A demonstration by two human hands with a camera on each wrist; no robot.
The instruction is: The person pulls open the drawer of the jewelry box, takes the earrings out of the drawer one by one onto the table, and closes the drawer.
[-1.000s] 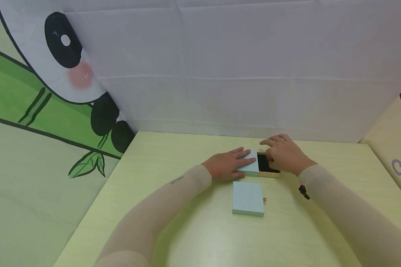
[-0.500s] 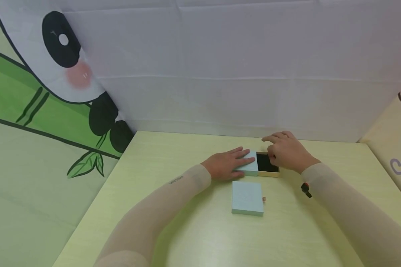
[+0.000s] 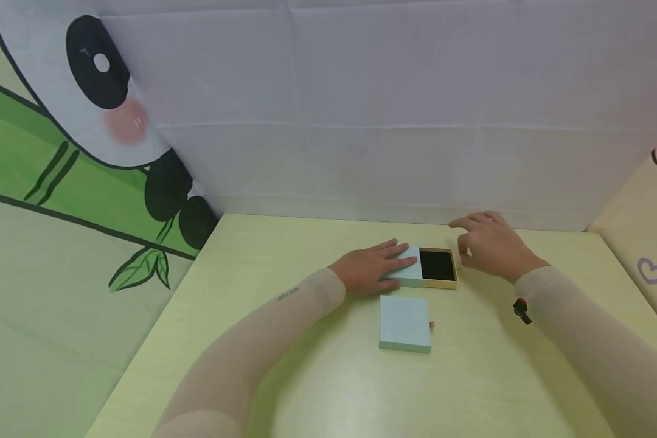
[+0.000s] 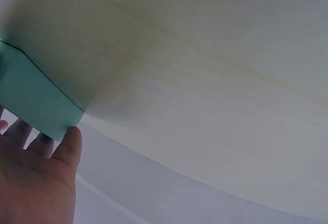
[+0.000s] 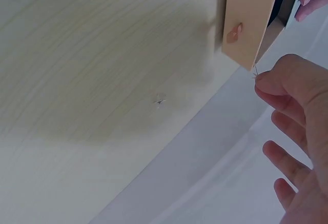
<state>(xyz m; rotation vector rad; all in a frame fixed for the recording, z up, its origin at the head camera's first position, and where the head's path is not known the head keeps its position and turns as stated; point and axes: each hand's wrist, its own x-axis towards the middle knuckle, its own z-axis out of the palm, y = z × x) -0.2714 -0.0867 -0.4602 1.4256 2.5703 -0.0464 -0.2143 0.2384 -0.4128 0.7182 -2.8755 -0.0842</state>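
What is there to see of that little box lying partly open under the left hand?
The box looks like stiff card: a pale blue sleeve with a tan drawer partly out to the right. The drawer is black inside, and a small orange-pink tab shows on its end face. The box lies flat on the table, near its far edge. The left hand rests spread on the sleeve.

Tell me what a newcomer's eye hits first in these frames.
Probably the big black cartoon eye on the backdrop, upper left of the head view. Next, the pale blue box toward the far side of the table, its black-lined drawer partly out, the left hand spread on top. Beside the drawer, the right hand pinches a tiny shiny thing, too small to identify.
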